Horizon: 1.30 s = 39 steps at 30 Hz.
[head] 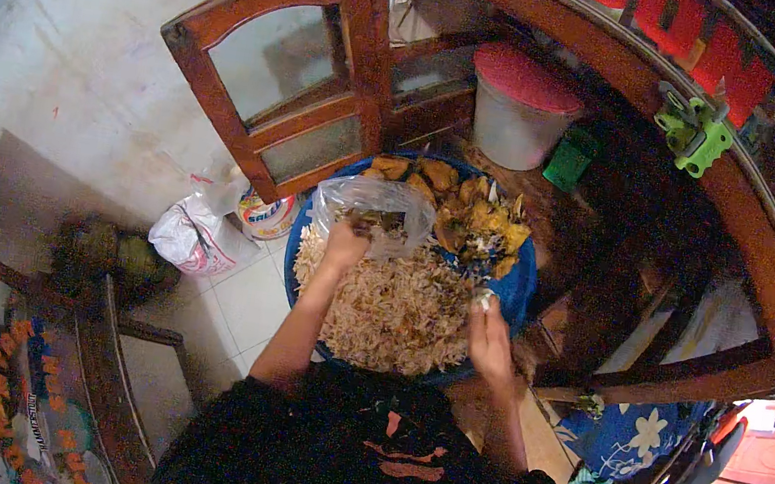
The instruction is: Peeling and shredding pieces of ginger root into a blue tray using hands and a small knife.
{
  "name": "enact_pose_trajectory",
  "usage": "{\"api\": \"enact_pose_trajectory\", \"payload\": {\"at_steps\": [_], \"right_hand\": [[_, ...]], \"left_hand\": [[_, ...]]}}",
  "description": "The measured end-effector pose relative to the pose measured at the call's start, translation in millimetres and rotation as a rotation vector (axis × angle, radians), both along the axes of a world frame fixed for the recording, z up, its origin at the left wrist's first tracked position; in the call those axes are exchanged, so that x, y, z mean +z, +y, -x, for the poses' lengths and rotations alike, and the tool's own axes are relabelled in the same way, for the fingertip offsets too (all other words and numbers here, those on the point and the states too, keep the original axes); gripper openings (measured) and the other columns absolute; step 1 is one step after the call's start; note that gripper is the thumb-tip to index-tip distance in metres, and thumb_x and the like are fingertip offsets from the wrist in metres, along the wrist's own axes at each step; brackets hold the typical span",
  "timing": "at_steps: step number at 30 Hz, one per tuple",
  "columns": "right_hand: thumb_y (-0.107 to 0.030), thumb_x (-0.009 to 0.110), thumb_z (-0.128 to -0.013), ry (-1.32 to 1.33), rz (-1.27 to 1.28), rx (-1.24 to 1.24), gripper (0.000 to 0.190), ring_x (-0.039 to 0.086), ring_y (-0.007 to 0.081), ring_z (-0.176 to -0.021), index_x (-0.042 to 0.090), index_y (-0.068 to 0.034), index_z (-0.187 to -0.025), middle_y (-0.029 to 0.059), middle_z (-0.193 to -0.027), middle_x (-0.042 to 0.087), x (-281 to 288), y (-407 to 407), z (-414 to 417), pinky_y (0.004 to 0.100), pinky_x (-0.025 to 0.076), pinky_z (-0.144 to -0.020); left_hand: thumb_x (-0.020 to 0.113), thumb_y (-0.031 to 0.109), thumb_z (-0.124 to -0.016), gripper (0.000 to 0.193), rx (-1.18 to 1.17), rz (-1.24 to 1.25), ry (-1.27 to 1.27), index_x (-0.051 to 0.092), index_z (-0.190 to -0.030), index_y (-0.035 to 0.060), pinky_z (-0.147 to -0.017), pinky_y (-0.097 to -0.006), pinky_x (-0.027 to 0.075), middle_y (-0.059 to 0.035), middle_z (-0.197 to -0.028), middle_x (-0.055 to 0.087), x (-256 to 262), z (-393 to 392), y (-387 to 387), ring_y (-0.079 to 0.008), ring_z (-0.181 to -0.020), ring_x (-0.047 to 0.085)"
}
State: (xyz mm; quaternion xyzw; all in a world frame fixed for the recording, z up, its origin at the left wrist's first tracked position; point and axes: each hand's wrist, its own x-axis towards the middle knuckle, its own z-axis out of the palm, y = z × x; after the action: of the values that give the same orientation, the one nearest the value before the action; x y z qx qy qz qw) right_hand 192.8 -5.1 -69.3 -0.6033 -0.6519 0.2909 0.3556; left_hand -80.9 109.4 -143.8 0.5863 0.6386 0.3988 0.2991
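A big round blue tub (521, 281) stands before me, holding a wide heap of pale brown shredded food (399, 311). On the tub's far side lies a clear plastic bag (371, 198) with dark brown bits of food inside. The fingers of my left hand (345, 247) are curled at the bag's near edge and partly hidden. Between the fingertips of my right hand (491, 336), at the tub's right rim, is a small whitish piece (485, 299), too blurred to name. Golden-brown chunks of food (435, 172) and a yellowish, dark-flecked pile (487, 230) fill the tub's far right part.
A wooden-framed glass door (366, 58) stands just beyond the tub. Behind it are a white bucket (518, 122) with a pink lid and a green container (571, 160). At left, a white plastic sack (197, 236) and a printed tub (265, 215) sit on floor tiles (247, 304).
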Motion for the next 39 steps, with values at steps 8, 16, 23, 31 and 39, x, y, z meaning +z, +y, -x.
{"api": "enact_pose_trajectory", "payload": {"at_steps": [8, 16, 23, 31, 39], "right_hand": [[-0.042, 0.025, -0.096, 1.332, 0.743, 0.268, 0.045, 0.022, 0.0088, -0.027, 0.045, -0.005, -0.112, -0.0033, -0.042, 0.027, 12, -1, 13, 0.0242, 0.023, -0.029], [-0.055, 0.025, -0.092, 1.51, 0.919, 0.64, 0.056, 0.024, 0.0099, -0.028, 0.049, -0.012, -0.067, -0.003, -0.041, 0.029, 0, 8, 16, 0.025, 0.021, -0.028], [-0.059, 0.031, -0.088, 0.395, 0.732, 0.057, 0.065, 0.059, 0.0267, -0.085, 0.054, -0.004, -0.114, 0.0193, -0.088, 0.06, -15, 10, 21, 0.036, 0.048, -0.075], [-0.042, 0.037, -0.092, 0.267, 0.428, 0.096, 0.054, 0.037, 0.0369, -0.122, 0.036, -0.006, -0.133, 0.024, -0.134, 0.036, 19, 8, 17, 0.0385, 0.029, -0.102], [-0.041, 0.035, -0.093, 0.063, 0.268, 0.238, 0.056, 0.036, 0.0344, -0.125, 0.024, -0.01, -0.138, 0.0205, -0.136, 0.035, 24, -6, 26, 0.0388, 0.025, -0.104]], "left_hand": [[0.065, 0.013, -0.077, 0.041, -0.245, 0.155, -0.387, 0.053, -0.114, -0.0026, -0.075, -0.0308, 0.048, -0.0123, -0.103, 0.061, 56, -56, -40, -0.02, -0.088, 0.06], [0.065, 0.01, -0.08, 0.032, -0.537, 0.49, -0.826, 0.058, -0.111, 0.0032, -0.08, -0.0246, 0.045, -0.0003, -0.096, 0.061, 97, -78, -73, -0.0099, -0.087, 0.056], [0.066, 0.009, -0.079, 0.03, -0.397, 0.411, -0.89, 0.06, -0.108, 0.0044, -0.079, -0.0247, 0.045, -0.0005, -0.097, 0.061, 95, -88, -83, -0.0095, -0.088, 0.055], [0.065, 0.008, -0.08, 0.035, -0.384, 0.31, -0.749, 0.058, -0.114, 0.0039, -0.079, -0.0248, 0.047, -0.0066, -0.104, 0.061, 107, -84, -80, -0.0107, -0.094, 0.056], [0.062, 0.007, -0.082, 0.015, -0.408, 0.337, -0.723, 0.062, -0.094, -0.0019, -0.06, -0.0224, 0.046, -0.0034, -0.082, 0.062, 97, -80, -87, -0.0085, -0.07, 0.055]]}}
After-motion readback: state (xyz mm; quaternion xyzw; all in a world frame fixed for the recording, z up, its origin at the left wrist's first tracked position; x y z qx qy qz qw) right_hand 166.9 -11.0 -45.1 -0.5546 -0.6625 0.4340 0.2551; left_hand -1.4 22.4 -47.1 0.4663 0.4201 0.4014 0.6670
